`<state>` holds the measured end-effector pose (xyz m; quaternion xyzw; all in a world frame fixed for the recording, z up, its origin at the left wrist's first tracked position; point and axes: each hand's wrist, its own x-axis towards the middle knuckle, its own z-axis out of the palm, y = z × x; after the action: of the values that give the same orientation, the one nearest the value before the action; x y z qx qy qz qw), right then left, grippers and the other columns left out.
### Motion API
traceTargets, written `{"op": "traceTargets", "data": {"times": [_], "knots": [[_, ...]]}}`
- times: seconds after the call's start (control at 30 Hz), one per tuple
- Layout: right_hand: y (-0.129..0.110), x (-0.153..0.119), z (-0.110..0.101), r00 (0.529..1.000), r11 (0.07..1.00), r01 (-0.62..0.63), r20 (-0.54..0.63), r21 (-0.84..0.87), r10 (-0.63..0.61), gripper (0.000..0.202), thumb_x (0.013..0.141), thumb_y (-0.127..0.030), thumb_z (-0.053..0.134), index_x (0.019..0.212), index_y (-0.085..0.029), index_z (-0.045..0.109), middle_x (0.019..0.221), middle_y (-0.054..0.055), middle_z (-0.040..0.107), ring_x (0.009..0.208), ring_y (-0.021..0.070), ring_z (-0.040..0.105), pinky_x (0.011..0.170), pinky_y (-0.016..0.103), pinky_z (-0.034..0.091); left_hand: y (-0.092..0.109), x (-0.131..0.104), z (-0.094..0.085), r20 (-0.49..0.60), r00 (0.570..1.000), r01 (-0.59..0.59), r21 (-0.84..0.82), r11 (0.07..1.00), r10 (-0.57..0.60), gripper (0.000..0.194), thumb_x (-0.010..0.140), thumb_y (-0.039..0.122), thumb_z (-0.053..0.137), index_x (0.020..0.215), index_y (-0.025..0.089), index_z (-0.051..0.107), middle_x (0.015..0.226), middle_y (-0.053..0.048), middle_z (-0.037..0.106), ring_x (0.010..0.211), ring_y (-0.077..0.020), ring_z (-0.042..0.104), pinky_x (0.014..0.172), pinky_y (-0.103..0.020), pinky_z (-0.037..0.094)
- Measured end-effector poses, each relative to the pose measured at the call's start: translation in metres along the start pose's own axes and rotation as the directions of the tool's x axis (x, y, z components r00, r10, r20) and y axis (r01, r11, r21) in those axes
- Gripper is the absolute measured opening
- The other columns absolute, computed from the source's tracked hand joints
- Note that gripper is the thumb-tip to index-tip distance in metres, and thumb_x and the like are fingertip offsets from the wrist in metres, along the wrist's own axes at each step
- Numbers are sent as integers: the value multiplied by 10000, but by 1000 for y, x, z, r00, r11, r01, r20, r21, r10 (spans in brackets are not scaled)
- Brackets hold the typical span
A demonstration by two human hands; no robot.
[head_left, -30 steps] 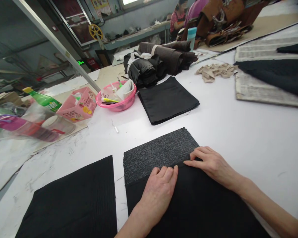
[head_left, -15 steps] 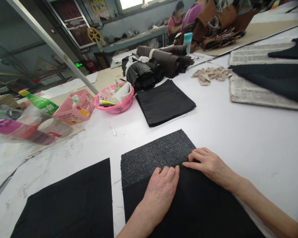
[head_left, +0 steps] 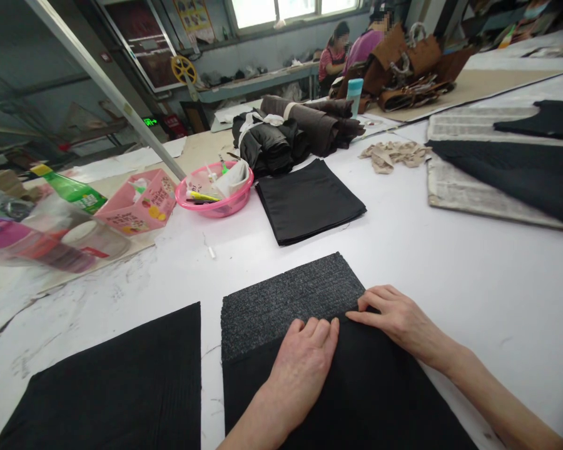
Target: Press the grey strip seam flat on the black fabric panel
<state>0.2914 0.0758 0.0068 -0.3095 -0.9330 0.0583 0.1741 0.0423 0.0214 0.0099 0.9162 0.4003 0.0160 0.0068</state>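
Table (head_left: 450, 262): broad, white, smooth, with dark marks and loose threads to the left of the hands; ran under everything near them.

Black cloth (head_left: 366, 400): flat, matte, plain; lay directly beneath both hands and ran out of view toward the wearer.

Second black cloth (head_left: 117, 381): same dull finish, straight-edged, faint parallel creases; left of the left hand, apart from the first.

Brown bags (head_left: 425, 56): heaped, leather-like, with handles; far beyond the right hand.

Dark rolls (head_left: 316, 122): brownish, banded pale; far ahead of the hands, beside a shiny black bundle (head_left: 267, 147).

Stack of black sheets (head_left: 312, 203): smooth, four-sided, layered; ahead of both hands, bare table between it and the grey piece.

Grey piece (head_left: 281, 306): speckled, coarse, rough-edged; showed just beyond the fingertips, along the black cloth's edge.

Left hand (head_left: 303, 356): fingers together, tips pressed down at that edge, hiding part of it.

Right hand (head_left: 398, 319): fingers bent, thumb stretched toward the left hand, tips at the same edge; whether either hand pinched cloth could not be told.

Pink basin (head_left: 225, 207): round, plastic, filled with small items; ahead and left of the left hand.

Pink box (head_left: 143, 209): angular, fruit-printed; farther left.

White stub (head_left: 211, 252): small; between basin and left hand.
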Motion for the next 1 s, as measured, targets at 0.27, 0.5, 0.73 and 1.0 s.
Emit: {"op": "traceTargets", "data": {"times": [0.27,0.5,0.73,1.0], "knots": [[4,-6,-2,1000,999,-10,21,-35,11,291,1012,-177,454,1238,-288,599,1009,50,567,999,196,516,880,373,399,3,8,2,-24,1000,5,17,1000,-4,470,957,139,442,1419,128,362,1011,-51,540,913,-202,506,781,-359,441],[8,-11,-9,999,998,-40,12,-42,41,268,1020,-186,453,1204,-287,617,959,41,574,928,184,526,819,355,405,6,12,1,-45,998,-33,44,999,34,457,958,119,432,1408,78,359,1072,-72,545,925,-191,501,799,-344,432],[10,-16,-5,998,997,-67,-10,30,67,305,1028,-180,411,1214,-304,619,1008,52,566,889,166,534,785,330,447,5,16,3,-45,999,-29,19,999,30,491,957,148,447,1433,116,334,1028,-63,542,924,-198,503,790,-353,427],[13,-21,2,997,996,-75,-28,56,77,310,1018,-187,435,1244,-319,603,1024,53,563,907,171,543,805,332,475,9,20,2,-65,997,-39,37,999,41,445,964,129,423,1405,96,369,1062,-74,545,939,-197,500,810,-344,424]]}}
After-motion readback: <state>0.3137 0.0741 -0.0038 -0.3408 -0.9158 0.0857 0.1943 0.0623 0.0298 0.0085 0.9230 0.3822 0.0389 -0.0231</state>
